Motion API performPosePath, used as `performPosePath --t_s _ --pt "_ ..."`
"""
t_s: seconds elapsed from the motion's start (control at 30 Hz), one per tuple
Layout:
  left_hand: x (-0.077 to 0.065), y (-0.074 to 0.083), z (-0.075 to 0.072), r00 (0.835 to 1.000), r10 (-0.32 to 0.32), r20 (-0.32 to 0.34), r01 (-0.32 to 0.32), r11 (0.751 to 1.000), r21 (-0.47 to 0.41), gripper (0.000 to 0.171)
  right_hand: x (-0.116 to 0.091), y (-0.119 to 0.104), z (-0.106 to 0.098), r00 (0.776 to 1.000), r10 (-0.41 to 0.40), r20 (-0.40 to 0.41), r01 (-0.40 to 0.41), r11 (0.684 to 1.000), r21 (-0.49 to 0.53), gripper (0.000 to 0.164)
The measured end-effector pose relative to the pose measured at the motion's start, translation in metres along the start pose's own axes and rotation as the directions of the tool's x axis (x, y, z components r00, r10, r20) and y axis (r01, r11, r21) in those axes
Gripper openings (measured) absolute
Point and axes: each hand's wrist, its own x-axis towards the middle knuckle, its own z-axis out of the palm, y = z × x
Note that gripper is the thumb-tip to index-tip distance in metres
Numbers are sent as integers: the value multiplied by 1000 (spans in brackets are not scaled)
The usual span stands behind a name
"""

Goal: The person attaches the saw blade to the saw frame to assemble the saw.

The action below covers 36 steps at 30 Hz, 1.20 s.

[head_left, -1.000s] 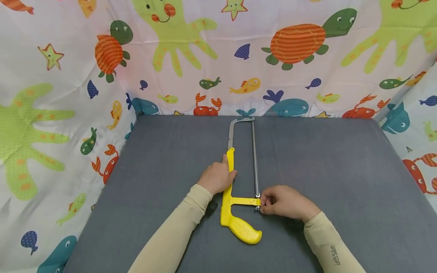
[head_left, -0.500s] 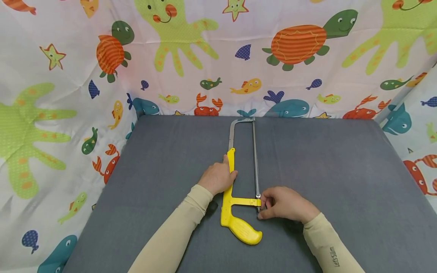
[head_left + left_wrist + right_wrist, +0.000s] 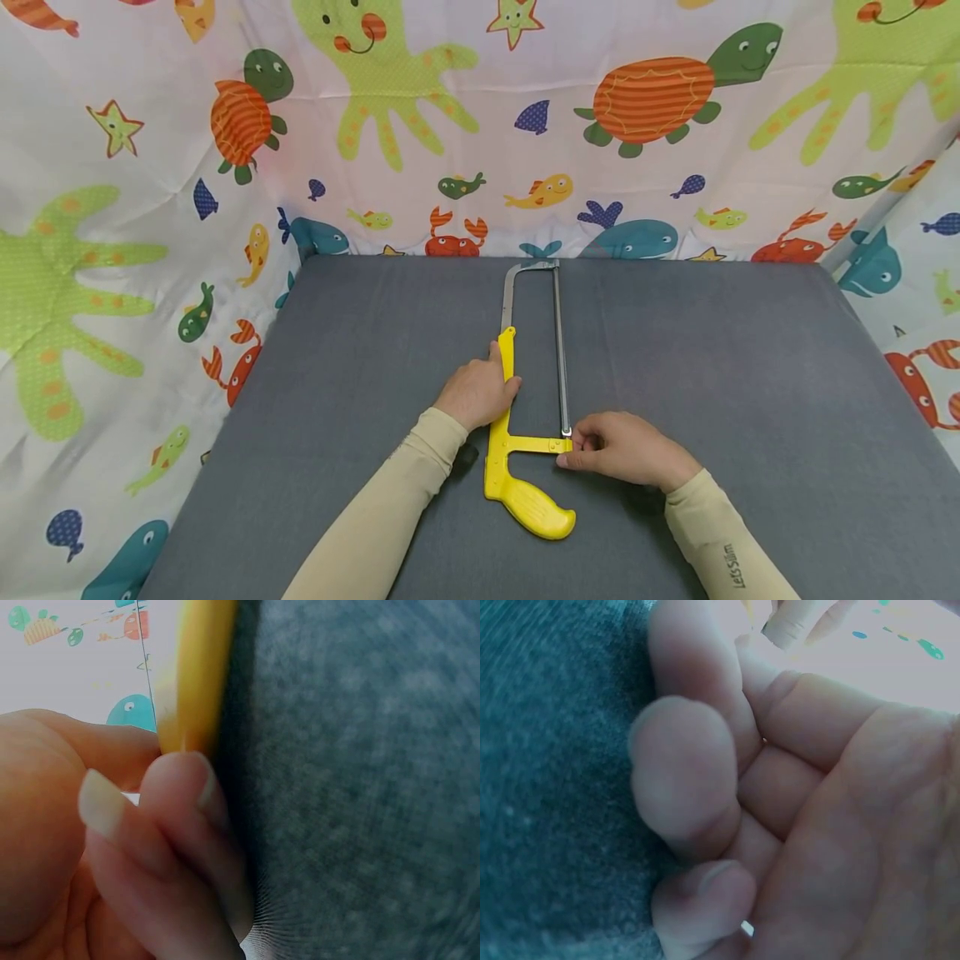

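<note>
A hacksaw (image 3: 534, 505) lies flat on the grey surface, its yellow handle nearest me and its metal bow pointing away. Its blade (image 3: 561, 350) runs along the right side. My left hand (image 3: 474, 393) grips the yellow part of the frame, index finger stretched along it; the left wrist view shows the yellow frame (image 3: 202, 667) at the fingers. At the near end of the blade, the thumb and index finger of my right hand (image 3: 628, 450) pinch the small metal wing nut, which they now hide. The right wrist view shows mostly curled fingers (image 3: 682, 765).
A grey cloth-covered table (image 3: 750, 375) lies under the saw. Behind and beside it hangs a white curtain (image 3: 420, 200) printed with sea animals. A small dark object (image 3: 463, 457) shows beside the left wrist.
My right thumb moved down toward me, then up and left across the wing nut, covering it. The left hand and the hacksaw have stayed in place.
</note>
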Motion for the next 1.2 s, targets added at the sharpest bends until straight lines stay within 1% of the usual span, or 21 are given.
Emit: performPosePath --t_s 0.17,0.43,0.7,0.9,1.2 --pt "0 -1 1 1000 -1 10 1 1000 -1 82 -1 1 0 1000 -17 16 17 1000 11 31" --pt "1 -2 3 1000 9 4 -9 1000 -3 81 -1 2 -2 999 -42 26 42 999 15 27" --pt "2 -2 3 1000 4 9 -4 1000 12 82 -1 4 -3 997 -69 35 69 998 6 18" --pt "1 -1 2 1000 5 6 -6 1000 15 82 0 3 -4 998 -47 44 47 999 12 17" --pt "0 0 0 1000 17 3 -17 1000 19 81 1 1 -2 1000 0 22 0 1000 8 21"
